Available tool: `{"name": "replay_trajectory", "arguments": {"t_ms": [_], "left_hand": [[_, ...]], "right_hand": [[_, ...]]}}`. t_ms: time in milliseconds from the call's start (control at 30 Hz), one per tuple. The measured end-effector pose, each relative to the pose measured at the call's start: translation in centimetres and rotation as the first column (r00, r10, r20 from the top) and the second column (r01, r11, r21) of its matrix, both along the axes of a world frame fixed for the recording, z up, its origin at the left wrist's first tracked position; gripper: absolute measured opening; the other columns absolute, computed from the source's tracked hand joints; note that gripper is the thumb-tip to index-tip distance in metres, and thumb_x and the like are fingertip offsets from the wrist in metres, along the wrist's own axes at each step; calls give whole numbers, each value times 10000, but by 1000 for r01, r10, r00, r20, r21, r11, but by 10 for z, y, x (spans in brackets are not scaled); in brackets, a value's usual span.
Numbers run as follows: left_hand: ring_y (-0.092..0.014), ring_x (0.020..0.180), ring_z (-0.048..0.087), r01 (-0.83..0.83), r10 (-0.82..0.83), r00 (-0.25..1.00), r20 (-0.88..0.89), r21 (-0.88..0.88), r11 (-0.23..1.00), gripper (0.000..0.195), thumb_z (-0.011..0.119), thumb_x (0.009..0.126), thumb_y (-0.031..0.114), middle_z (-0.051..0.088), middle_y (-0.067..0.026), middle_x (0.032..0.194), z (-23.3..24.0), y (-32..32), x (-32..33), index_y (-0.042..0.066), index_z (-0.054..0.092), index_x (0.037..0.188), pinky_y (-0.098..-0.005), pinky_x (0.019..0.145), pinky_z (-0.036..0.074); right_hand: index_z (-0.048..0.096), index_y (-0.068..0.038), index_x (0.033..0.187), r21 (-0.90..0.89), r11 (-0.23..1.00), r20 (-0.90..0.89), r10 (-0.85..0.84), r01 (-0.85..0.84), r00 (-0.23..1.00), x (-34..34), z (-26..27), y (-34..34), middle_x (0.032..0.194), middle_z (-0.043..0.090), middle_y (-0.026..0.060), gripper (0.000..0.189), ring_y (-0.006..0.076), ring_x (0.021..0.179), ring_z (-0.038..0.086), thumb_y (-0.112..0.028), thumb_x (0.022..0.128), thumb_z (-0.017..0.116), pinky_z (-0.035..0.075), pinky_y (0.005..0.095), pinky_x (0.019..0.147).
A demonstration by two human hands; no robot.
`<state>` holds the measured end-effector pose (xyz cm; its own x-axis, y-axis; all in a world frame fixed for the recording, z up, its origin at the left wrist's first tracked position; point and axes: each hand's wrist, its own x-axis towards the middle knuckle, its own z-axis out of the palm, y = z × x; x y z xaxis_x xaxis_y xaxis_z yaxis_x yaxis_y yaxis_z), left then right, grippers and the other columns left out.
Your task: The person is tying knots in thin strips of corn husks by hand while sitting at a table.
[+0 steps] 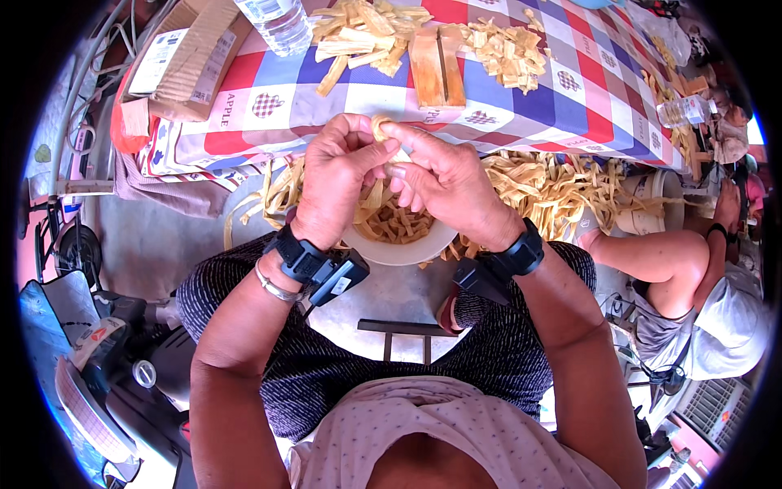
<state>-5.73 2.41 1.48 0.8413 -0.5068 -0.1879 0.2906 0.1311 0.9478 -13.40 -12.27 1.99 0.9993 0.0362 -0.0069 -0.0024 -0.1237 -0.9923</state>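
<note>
My left hand (342, 168) and my right hand (449, 177) meet just past the table's near edge, pinching a pale yellow folded strip (380, 127) between their fingertips. The strip's material cannot be told for sure; it looks like a flat dried sheet. Part of it hangs below the fingers. Under my hands stands a white bowl (400, 253) with short folded yellow pieces (397, 227) in it. On the checked tablecloth (372, 91) lies a slotted wooden block (437, 67), between a pile of longer strips (366, 33) and a pile of short pieces (507, 55).
A plastic water bottle (278, 24) and an open cardboard box (189, 61) are at the table's left. Long loose strips (550, 186) hang below the table edge beside a white bucket (666, 198). Another person (678, 269) sits at right. A scooter (134, 379) stands at left.
</note>
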Motion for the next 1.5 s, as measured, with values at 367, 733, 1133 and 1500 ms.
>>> {"name": "replay_trajectory", "arguments": {"t_ms": [367,733,1133,1500], "left_hand": [[-63,663,489,-20,19,999,-32,-36,999,67,623,841,88,612,4,779,6,3,6,38,632,885,-213,629,369],[-108,819,551,78,-170,959,-229,-363,928,91,612,851,72,635,-35,903,10,11,17,39,614,936,-267,756,410],[-141,780,588,319,-311,916,-254,-10,948,196,635,752,-11,635,-70,872,-13,13,19,-12,600,944,-256,735,459],[-74,628,499,52,-50,994,-96,18,998,109,646,751,-22,583,-8,739,-16,6,3,33,586,824,-211,567,394]], "right_hand": [[414,-96,1372,-72,992,110,-98,106,989,6,-6,15,755,646,80,515,67,595,597,-41,887,576,485,218,506],[613,7,968,352,923,-84,-132,154,988,17,1,-8,745,635,22,111,49,610,569,-39,868,626,450,170,502],[636,49,947,44,998,23,-39,38,999,17,-28,-14,740,652,69,172,99,653,611,40,798,549,498,250,595],[439,16,1080,-320,935,274,-61,151,960,18,-23,2,801,605,90,373,123,697,613,64,732,563,494,262,634]]}}
